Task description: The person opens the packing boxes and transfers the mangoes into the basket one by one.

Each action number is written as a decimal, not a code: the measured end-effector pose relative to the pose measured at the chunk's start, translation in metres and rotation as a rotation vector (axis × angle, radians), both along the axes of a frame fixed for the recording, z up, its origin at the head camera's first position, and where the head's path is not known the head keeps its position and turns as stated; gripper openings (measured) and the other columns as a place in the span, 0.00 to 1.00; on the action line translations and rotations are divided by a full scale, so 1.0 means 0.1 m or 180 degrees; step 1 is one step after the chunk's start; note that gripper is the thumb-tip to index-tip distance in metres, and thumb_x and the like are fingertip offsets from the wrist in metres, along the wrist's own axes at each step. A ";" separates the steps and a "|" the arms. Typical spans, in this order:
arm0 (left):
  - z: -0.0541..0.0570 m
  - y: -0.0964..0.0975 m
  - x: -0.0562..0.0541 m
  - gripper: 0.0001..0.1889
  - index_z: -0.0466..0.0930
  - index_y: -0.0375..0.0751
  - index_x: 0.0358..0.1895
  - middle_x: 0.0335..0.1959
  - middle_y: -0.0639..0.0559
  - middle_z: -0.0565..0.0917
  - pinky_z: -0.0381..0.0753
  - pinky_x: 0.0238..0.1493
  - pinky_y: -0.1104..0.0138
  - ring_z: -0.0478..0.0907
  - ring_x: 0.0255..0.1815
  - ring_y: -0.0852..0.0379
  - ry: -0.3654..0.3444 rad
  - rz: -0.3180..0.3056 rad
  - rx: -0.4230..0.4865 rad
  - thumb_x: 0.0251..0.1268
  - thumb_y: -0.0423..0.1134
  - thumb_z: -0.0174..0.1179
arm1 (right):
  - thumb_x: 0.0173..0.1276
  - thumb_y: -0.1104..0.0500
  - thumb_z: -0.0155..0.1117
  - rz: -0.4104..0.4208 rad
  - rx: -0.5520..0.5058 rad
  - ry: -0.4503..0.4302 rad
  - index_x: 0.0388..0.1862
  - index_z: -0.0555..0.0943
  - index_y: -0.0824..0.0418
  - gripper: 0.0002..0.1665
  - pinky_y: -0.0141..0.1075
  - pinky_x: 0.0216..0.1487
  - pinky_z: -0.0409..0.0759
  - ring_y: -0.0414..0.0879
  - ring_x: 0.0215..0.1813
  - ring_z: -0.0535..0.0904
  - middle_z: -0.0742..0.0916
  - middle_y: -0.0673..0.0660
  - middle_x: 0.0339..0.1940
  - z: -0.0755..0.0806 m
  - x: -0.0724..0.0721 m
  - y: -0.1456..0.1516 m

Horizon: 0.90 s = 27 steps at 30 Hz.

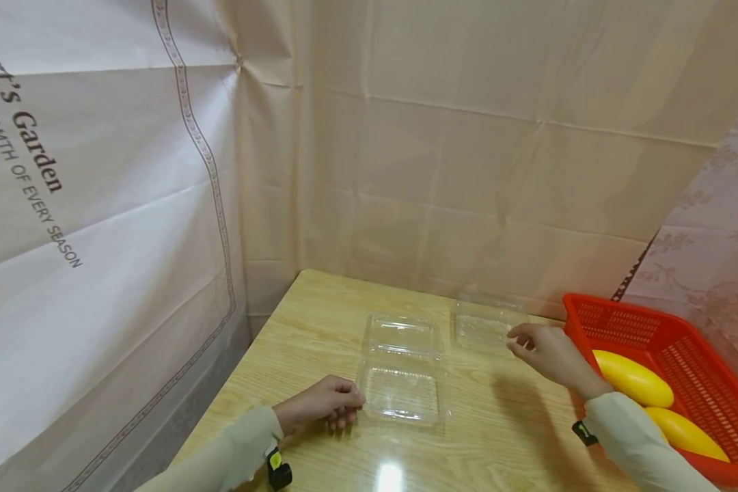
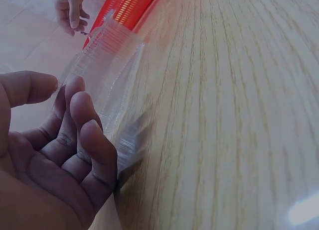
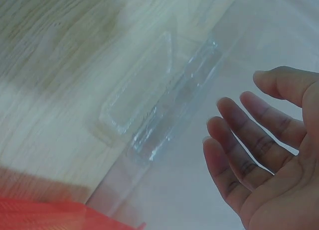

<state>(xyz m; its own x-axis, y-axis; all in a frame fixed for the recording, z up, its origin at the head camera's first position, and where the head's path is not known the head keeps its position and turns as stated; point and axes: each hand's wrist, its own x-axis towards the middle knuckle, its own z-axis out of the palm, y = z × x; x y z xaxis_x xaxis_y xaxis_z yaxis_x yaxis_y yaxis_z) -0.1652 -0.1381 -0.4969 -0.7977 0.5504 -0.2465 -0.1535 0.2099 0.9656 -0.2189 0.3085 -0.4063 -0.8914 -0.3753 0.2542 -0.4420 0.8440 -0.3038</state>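
Observation:
A clear plastic clamshell container (image 1: 402,393) lies opened out on the wooden table. At its left edge my left hand (image 1: 329,401) pinches the rim between thumb and forefinger, the other fingers curled below. The left wrist view shows the container's clear side (image 2: 107,65) just beyond those fingers. Toward the back of the table lies a second clear plastic container (image 1: 486,322). My right hand (image 1: 547,352) hovers by its right side, holding nothing. In the right wrist view the fingers (image 3: 254,133) are spread and loosely bent, apart from the clear container (image 3: 159,100).
A red plastic basket (image 1: 652,318) stands at the table's right side, with yellow oval objects (image 1: 633,378) in it. Beige sheeting (image 1: 436,171) hangs behind the table (image 1: 320,314). A white printed sheet (image 1: 129,171) hangs at the left.

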 end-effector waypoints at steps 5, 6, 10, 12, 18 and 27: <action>-0.01 0.01 0.01 0.16 0.81 0.28 0.43 0.27 0.49 0.83 0.75 0.23 0.70 0.75 0.22 0.60 0.0002 0.0008 -0.0016 0.75 0.43 0.61 | 0.68 0.60 0.72 0.0016 -0.0034 -0.0052 0.44 0.87 0.63 0.09 0.36 0.33 0.80 0.41 0.32 0.79 0.86 0.47 0.31 -0.06 -0.02 -0.09; -0.01 0.01 0.01 0.16 0.81 0.28 0.43 0.27 0.49 0.83 0.75 0.23 0.70 0.75 0.22 0.60 0.0000 0.0009 -0.0014 0.75 0.43 0.61 | 0.69 0.59 0.72 0.0013 -0.0026 -0.0071 0.44 0.87 0.63 0.09 0.36 0.33 0.80 0.41 0.32 0.78 0.86 0.47 0.30 -0.07 -0.02 -0.11; -0.01 0.01 0.01 0.16 0.81 0.29 0.43 0.26 0.49 0.83 0.75 0.23 0.70 0.75 0.22 0.60 0.0015 0.0014 -0.0009 0.75 0.43 0.61 | 0.69 0.58 0.72 -0.0021 0.0020 -0.0185 0.45 0.87 0.62 0.10 0.35 0.33 0.80 0.41 0.32 0.78 0.86 0.47 0.31 -0.11 -0.04 -0.17; -0.01 0.00 0.01 0.16 0.81 0.28 0.43 0.26 0.49 0.83 0.75 0.23 0.69 0.75 0.22 0.59 0.0028 0.0014 -0.0009 0.75 0.43 0.61 | 0.69 0.58 0.72 -0.0022 0.0030 -0.0226 0.46 0.87 0.62 0.10 0.34 0.34 0.80 0.41 0.32 0.78 0.86 0.47 0.31 -0.13 -0.04 -0.19; -0.01 0.00 0.00 0.16 0.81 0.28 0.43 0.27 0.49 0.84 0.75 0.23 0.70 0.75 0.22 0.60 0.0025 -0.0014 -0.0013 0.75 0.43 0.61 | 0.69 0.60 0.71 0.0085 -0.0015 -0.0225 0.44 0.87 0.61 0.08 0.34 0.34 0.80 0.41 0.32 0.77 0.85 0.47 0.31 -0.19 -0.05 -0.28; -0.01 0.01 0.00 0.14 0.80 0.28 0.41 0.26 0.49 0.84 0.75 0.22 0.70 0.75 0.20 0.60 0.0053 -0.0021 0.0008 0.76 0.40 0.59 | 0.68 0.60 0.72 0.0096 -0.0028 -0.0142 0.42 0.88 0.61 0.06 0.34 0.32 0.79 0.37 0.29 0.77 0.86 0.45 0.28 -0.28 -0.07 -0.40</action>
<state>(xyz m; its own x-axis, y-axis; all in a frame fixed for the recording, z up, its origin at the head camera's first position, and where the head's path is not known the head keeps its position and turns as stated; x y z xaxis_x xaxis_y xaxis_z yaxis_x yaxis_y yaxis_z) -0.1654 -0.1376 -0.4981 -0.7980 0.5563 -0.2317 -0.1360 0.2085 0.9685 -0.2255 0.2683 -0.4341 -0.8902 -0.4002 0.2178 -0.4531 0.8276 -0.3313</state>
